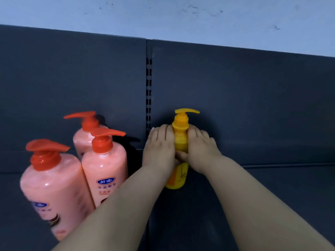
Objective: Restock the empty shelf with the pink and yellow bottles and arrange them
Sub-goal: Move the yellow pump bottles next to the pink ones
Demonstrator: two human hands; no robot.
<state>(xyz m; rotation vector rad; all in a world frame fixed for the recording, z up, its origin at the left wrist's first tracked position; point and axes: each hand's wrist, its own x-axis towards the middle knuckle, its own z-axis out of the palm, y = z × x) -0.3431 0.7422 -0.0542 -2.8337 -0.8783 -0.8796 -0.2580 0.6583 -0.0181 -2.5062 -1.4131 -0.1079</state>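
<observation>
A yellow pump bottle (180, 142) stands upright against the dark back panel, just right of the shelf's slotted upright. My left hand (159, 147) wraps its left side and my right hand (201, 147) its right side, thumbs meeting in front. Three pink bottles with orange-red pump tops stand on the left: a back one (85, 138), a middle one (106, 169) and a near one (54, 187). The near one looks blurred. My left forearm crosses in front of the pink bottles' lower parts.
The dark shelf board (272, 196) stretches to the right of the yellow bottle. A slotted metal upright (148, 91) divides the dark back panel (235, 96). A pale wall (163, 15) shows above the panel.
</observation>
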